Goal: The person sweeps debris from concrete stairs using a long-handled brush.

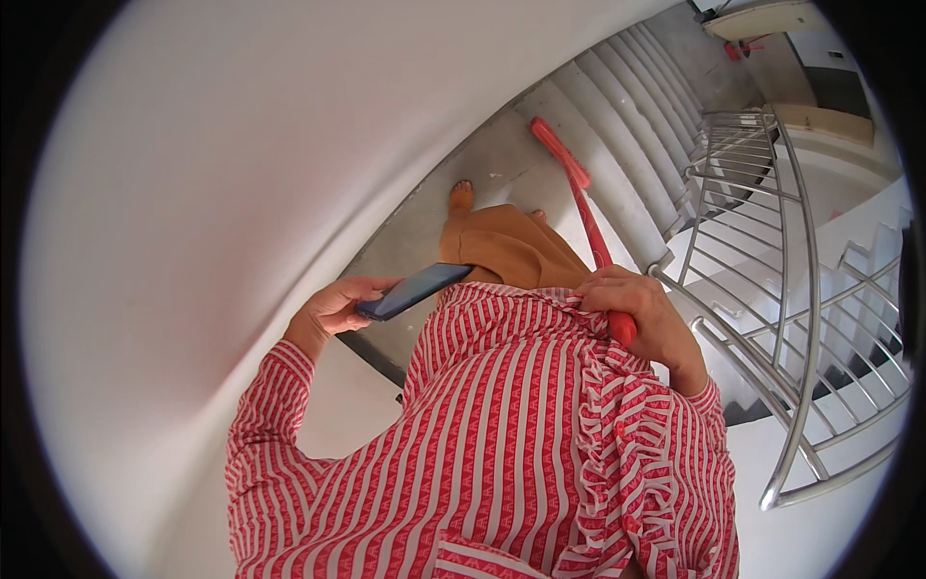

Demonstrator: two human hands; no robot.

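My left hand (349, 303), beside the wall, grips a dark smartphone (415, 289) by its near end. The phone is tilted, and its screen shows no readable content. My right hand (632, 307) is at my waist, closed round the red handle of a long-handled tool (590, 217) that looks like a broom. The handle's rounded end sticks out below my palm. Its wider, longish red head (559, 150) points away toward the steps; I cannot make out bristles.
Grey steps (627, 125) run from the landing (482, 154) toward the upper right. A metal railing (801, 289) stands on my right, with more stairs beyond it. On the left a white wall (222, 174) curves close by. A small red object (735, 50) lies far off.
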